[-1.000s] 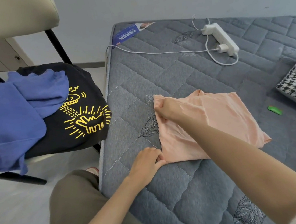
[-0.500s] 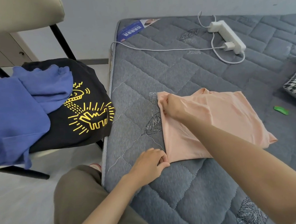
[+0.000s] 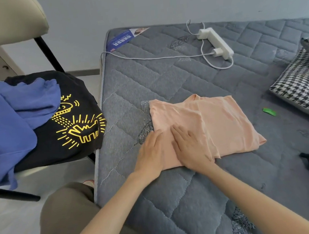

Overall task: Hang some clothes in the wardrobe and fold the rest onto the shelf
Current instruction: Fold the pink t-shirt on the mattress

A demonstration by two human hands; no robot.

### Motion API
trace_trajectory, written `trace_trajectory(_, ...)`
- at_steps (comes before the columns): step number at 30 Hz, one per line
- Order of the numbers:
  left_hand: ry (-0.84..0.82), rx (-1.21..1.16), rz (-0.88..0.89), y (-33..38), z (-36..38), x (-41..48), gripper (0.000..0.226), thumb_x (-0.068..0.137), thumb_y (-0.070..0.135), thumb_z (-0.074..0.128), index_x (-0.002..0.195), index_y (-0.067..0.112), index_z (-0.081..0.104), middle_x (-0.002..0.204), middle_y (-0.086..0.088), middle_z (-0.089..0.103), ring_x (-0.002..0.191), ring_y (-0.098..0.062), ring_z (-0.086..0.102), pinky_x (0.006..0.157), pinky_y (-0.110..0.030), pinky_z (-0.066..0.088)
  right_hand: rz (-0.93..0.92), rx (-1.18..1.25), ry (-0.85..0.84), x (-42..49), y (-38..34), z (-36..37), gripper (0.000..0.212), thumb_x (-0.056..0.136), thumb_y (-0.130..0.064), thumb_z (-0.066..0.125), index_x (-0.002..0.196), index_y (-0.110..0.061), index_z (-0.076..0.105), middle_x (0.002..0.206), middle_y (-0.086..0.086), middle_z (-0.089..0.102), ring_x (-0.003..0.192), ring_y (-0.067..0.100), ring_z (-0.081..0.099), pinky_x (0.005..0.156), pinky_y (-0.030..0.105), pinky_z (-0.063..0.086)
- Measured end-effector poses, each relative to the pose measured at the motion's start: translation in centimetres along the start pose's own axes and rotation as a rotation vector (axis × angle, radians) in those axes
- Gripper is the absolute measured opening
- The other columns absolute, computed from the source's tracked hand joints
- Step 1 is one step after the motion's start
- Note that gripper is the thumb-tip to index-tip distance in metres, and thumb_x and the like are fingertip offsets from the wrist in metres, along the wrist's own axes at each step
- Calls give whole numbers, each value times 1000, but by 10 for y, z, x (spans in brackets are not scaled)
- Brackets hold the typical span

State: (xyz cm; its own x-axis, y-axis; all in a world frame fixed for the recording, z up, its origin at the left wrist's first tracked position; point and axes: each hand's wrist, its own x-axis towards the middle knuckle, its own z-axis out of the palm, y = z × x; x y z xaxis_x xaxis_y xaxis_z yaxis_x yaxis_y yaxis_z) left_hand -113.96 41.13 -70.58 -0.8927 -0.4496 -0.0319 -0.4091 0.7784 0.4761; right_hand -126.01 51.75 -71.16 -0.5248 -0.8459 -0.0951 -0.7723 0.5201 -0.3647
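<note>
Mattress (image 3: 177, 200) takes up most of my view, grey and quilted, and it is my folding surface. To its left stands a chair (image 3: 2, 20) piled with a blue garment (image 3: 2, 132) lying partly over a black T-shirt (image 3: 57, 146) with a yellow print; I judge both are waiting their turn. A houndstooth cushion (image 3: 303, 89) sits at the right edge, well apart from the work.

The peach top (image 3: 226, 120) lies near the mattress's left side, already doubled into a rough rectangle, with one layer overlapping along a line down its middle and its near right corner sticking out in a point. Beyond it, a white power strip (image 3: 216, 41) and its cable lie near the head of the bed.

My left hand (image 3: 150, 155) and right hand (image 3: 189, 149) are both flat on the near left part of the top, fingers straight and together, palms down, pressing rather than gripping anything. The left one lies half on the cloth's edge, half on the mattress. A small green object (image 3: 269, 112) lies between the top and the cushion; I cannot tell what it is.

I take this to be the smoothing stage of a fold. The next move, as I judge it, calls for tidying that stray corner, then one more fold to make the bundle compact enough for the shelf, with the layers kept from sliding apart when lifted.
</note>
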Motion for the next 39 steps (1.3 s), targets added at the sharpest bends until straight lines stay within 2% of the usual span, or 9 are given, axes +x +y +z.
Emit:
trace_trajectory(3,-168,186,34,9,17,1,56,102,19,22,151,14,-5,158,5,-16,145,-15,-18,118,-43,-7,91,-244,4,-8,28,1,53,103,-43,16,152,-33,0,160,-8,-8,147,17,-10,117,43,-8)
trace_trajectory(6,-181,255,0,11,21,2,55,103,28,15,151,13,-8,157,3,-20,143,-14,-22,114,-44,-17,213,-157,-45,-6,55,-15,51,102,-46,15,149,-43,-2,159,-14,-11,147,22,-9,115,53,-5)
trace_trajectory(9,-174,225,-17,17,18,5,60,102,37,17,150,12,-9,157,-1,-20,143,-14,-22,111,-40,-21,215,-26,152,-4,63,-29,47,101,-33,32,147,-25,30,155,-3,27,140,28,23,113,46,19)
trace_trajectory(12,-187,193,-10,28,16,10,68,100,47,24,151,13,-7,157,-4,-19,143,-15,-23,111,-37,-23,320,125,436,1,59,-38,28,94,-29,49,116,-13,57,119,3,56,107,25,49,87,36,39)
trace_trajectory(16,-267,172,34,43,23,12,80,96,56,30,151,13,-10,156,-9,-23,143,-19,-25,115,-39,-18,479,263,262,16,63,-45,30,89,-39,54,108,-15,55,101,0,59,93,20,55,76,34,42)
trace_trajectory(26,-321,142,51,38,38,12,74,96,58,23,149,24,-16,152,-7,-33,139,-19,-33,113,-40,-23,366,220,313,25,62,-38,15,92,-7,41,96,-6,55,101,9,55,89,25,51,71,34,38)
trace_trajectory(32,45,-137,-114,14,25,18,54,102,36,28,152,24,10,158,-3,-16,142,-18,-24,114,-37,-14,96,16,377,-6,42,-48,24,92,-3,50,112,-5,63,123,10,54,104,30,50,85,40,43)
trace_trajectory(35,105,-341,-235,-1,14,30,51,101,26,35,150,21,21,159,-8,-2,145,-22,-6,116,-37,4,-133,37,295,-35,24,-37,23,95,-15,54,114,-7,64,126,9,57,112,29,54,93,39,44)
trace_trajectory(39,202,-402,-223,-19,0,62,45,95,19,52,138,13,44,137,-10,48,125,-26,42,106,-32,27,-304,23,138,-53,0,-6,44,93,-37,56,129,-12,56,136,6,53,125,27,48,106,41,37)
